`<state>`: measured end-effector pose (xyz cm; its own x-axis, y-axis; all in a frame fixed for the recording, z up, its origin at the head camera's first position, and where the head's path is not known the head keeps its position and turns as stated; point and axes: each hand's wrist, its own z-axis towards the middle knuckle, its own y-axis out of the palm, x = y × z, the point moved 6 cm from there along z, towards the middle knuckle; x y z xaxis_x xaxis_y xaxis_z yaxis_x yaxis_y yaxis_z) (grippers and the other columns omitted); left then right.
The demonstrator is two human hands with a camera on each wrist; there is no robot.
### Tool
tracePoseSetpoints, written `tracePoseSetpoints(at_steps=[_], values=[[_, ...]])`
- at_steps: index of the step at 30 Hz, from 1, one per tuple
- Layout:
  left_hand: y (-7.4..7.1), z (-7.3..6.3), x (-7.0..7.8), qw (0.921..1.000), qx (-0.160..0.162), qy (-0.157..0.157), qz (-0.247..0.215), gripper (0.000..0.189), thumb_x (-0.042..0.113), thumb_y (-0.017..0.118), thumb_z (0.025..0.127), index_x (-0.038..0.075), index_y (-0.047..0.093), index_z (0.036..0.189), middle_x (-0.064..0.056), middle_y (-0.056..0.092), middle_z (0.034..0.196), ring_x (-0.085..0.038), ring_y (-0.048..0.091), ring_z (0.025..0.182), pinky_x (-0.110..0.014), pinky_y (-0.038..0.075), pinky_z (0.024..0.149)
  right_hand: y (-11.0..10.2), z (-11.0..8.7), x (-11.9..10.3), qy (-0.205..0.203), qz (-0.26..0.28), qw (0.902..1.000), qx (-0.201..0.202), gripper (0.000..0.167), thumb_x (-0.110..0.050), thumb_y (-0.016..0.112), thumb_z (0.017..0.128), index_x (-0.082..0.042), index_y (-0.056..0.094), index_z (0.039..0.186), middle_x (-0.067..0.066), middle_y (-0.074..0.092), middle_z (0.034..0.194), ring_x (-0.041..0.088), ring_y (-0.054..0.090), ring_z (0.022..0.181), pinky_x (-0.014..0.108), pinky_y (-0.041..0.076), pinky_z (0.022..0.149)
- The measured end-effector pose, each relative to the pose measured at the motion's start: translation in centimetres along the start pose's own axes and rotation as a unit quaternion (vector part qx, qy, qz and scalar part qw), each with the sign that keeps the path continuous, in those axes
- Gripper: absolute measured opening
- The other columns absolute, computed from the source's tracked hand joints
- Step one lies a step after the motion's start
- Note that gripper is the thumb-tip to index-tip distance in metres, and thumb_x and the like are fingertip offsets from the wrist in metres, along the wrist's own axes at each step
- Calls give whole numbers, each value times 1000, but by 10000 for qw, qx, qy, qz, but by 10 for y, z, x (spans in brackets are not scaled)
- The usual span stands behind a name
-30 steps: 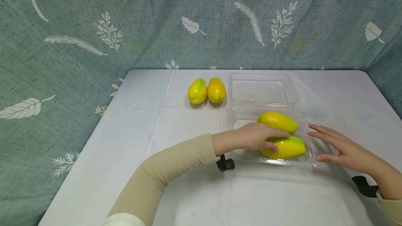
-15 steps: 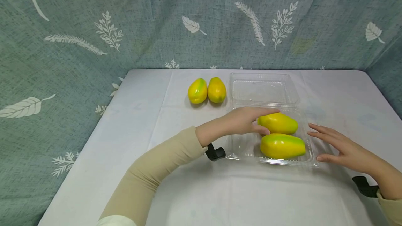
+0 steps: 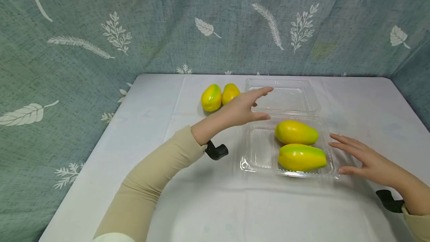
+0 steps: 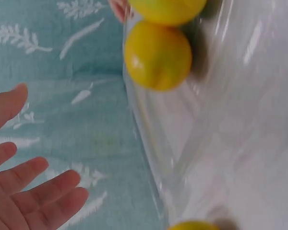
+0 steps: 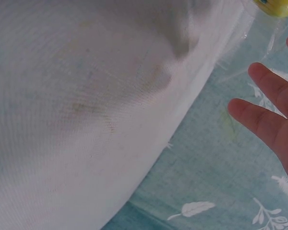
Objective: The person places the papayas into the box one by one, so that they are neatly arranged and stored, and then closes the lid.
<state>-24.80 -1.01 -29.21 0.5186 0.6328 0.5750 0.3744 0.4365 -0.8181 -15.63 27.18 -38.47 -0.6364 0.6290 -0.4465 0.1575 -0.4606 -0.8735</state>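
Two yellow-green papayas lie side by side in the right part of a clear plastic clamshell box: a rear papaya and a front papaya. The box's lid is folded back behind it. My left hand, fingers stretched out and holding nothing, hovers near the lid's left edge. It partly covers one of two further papayas, the right-hand papaya; the left-hand papaya shows fully. Beside the box's right edge is my right hand, fingers spread, gripping nothing.
A white cloth covers the table. A grey-green curtain with white leaf prints hangs behind and to the sides. Black wrist mounts sit under each wrist, the left mount and the right mount.
My left hand has let go of the front papaya and moved back and left, past the rear papaya, toward the lid and the two papayas outside. My right hand has stayed in place.
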Motion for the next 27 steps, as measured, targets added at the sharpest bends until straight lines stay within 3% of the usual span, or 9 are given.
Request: tracePoseSetpoints(at_steps=[5,10,12,16,20,23,24,25,27], values=[[-27,-1,-23,9976,552,-358,-234,71,28,66,84,17,29,143,-4,39,142,-22,53,111,-29,43,92,1,0,0,2,-5,10000,6,74,-13,77,69,-11,44,135,-18,17,148,-13,6,130,0,4,94],[-48,-5,-58,9886,1089,-867,-576,68,26,65,84,20,31,142,-4,42,140,-25,52,113,-34,42,93,2,-1,0,39,45,10000,-8,74,-12,77,69,-11,43,135,-17,17,149,-12,6,131,1,4,94],[-54,-7,-69,9853,1227,-1020,-611,68,26,65,84,20,31,142,-4,42,140,-26,51,114,-35,42,93,3,-2,1,133,112,9998,-45,73,-13,76,70,-12,42,136,-18,16,149,-13,5,131,6,5,100],[-57,-9,-86,9805,1371,-1258,-636,68,26,65,85,20,30,143,-5,41,140,-27,49,116,-37,42,94,5,-5,4,360,278,9989,-115,72,-14,75,73,-14,42,136,-19,15,148,-14,4,130,29,9,112],[-56,-12,-101,9764,1459,-1499,-536,67,25,64,85,19,30,143,-7,39,141,-28,46,119,-39,39,97,6,-5,6,402,282,9987,-121,71,-14,75,73,-13,42,136,-19,15,148,-14,4,130,32,9,112],[-55,-13,-112,9719,1538,-1723,-463,67,26,64,85,18,31,143,-8,38,142,-28,42,124,-40,36,101,6,-5,6,418,339,9985,-129,71,-14,74,73,-13,42,136,-19,15,148,-14,4,129,42,11,112],[-55,-14,-117,9701,1575,-1790,-450,66,26,64,85,17,31,142,-8,38,142,-28,40,125,-40,34,102,6,-4,6,439,379,9982,-140,71,-14,74,73,-14,42,137,-20,14,148,-14,4,129,51,14,109],[-54,-14,-121,9683,1609,-1861,-434,66,26,64,85,16,32,142,-8,37,143,-27,38,127,-40,33,103,6,-4,5,436,384,9982,-145,71,-14,74,73,-14,41,137,-20,14,148,-14,4,129,53,14,108],[-53,-15,-129,9648,1665,-1998,-390,65,27,64,85,15,33,141,-8,37,143,-26,34,130,-41,30,105,5,-3,4,383,339,9986,-134,72,-14,74,73,-14,42,137,-19,15,148,-14,4,129,39,10,112]])
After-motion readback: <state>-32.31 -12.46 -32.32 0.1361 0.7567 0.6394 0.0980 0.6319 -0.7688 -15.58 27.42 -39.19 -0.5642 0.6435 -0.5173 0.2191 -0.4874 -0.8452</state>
